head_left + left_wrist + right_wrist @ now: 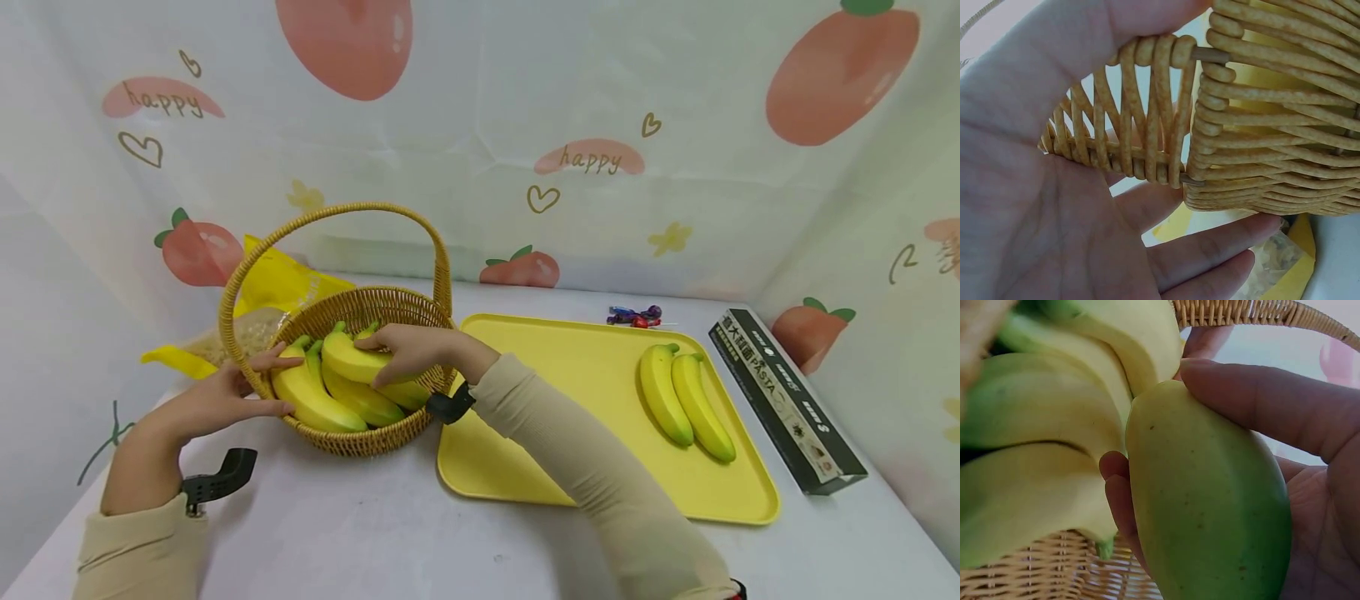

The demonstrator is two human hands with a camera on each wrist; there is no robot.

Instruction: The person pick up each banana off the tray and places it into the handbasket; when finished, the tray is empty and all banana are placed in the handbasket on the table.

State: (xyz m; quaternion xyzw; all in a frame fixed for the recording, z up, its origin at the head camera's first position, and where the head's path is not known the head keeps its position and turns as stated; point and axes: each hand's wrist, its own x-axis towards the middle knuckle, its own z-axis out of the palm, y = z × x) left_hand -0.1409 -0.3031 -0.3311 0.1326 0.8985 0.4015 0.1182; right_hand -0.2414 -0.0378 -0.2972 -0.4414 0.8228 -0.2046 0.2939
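A wicker basket (360, 442) with a tall arched handle stands at the left of the table with several yellow-green bananas (315, 400) inside. My left hand (217, 400) holds the basket's left side; in the left wrist view its thumb and fingers pass either side of the woven handle base (1141, 112). My right hand (420, 350) reaches over the right rim and grips a banana (348, 360) on top of the others. In the right wrist view, thumb and fingers wrap this banana (1210, 500), its near end greener.
A yellow tray (540, 400) beside the basket bears two bananas (682, 400). Right of it lies a black pasta box (787, 400). Wrapped lollipops (637, 317) lie behind the tray. A yellow bag (285, 279) rests behind the basket. A printed cloth hangs at the back.
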